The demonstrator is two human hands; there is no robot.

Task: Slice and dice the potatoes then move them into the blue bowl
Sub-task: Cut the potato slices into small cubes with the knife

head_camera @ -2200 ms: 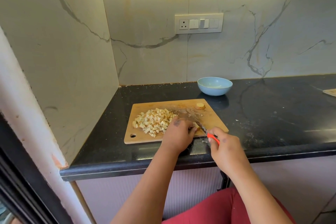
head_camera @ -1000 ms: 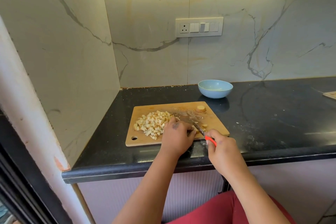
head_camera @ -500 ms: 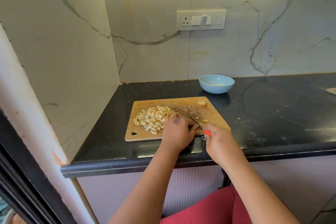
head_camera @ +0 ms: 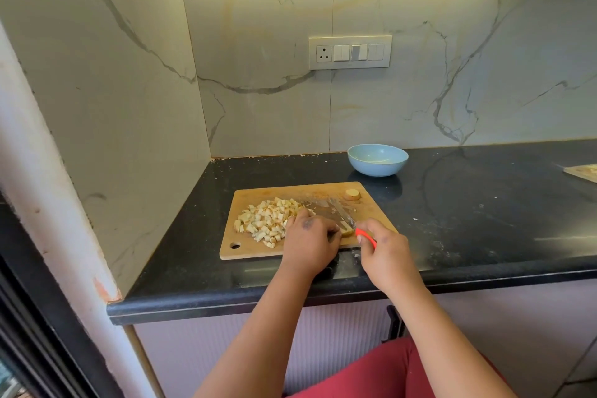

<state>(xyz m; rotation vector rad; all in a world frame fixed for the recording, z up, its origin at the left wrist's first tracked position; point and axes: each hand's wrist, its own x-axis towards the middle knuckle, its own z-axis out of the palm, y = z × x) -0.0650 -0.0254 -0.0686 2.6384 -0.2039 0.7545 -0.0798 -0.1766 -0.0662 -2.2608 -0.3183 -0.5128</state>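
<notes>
A wooden cutting board [head_camera: 255, 249] lies on the black counter. A pile of diced potato [head_camera: 265, 218] covers its left half. My left hand [head_camera: 310, 244] presses a small potato piece [head_camera: 347, 231] at the board's near edge; most of that piece is hidden by my fingers. My right hand [head_camera: 387, 252] grips an orange-handled knife [head_camera: 342, 215], its blade lying across the board beside the piece. A potato end [head_camera: 352, 194] sits at the board's far right corner. The blue bowl [head_camera: 377, 160] stands behind the board and looks empty.
The black counter [head_camera: 484, 213] runs right, with scattered crumbs and the corner of another board [head_camera: 583, 171] at the far right edge. Marble walls close the left side and back. A switch panel [head_camera: 350, 52] is on the back wall.
Both hands stay at the board's near edge with small cutting motions. The camera view shifts slightly up and down. The pile and bowl have not moved.
</notes>
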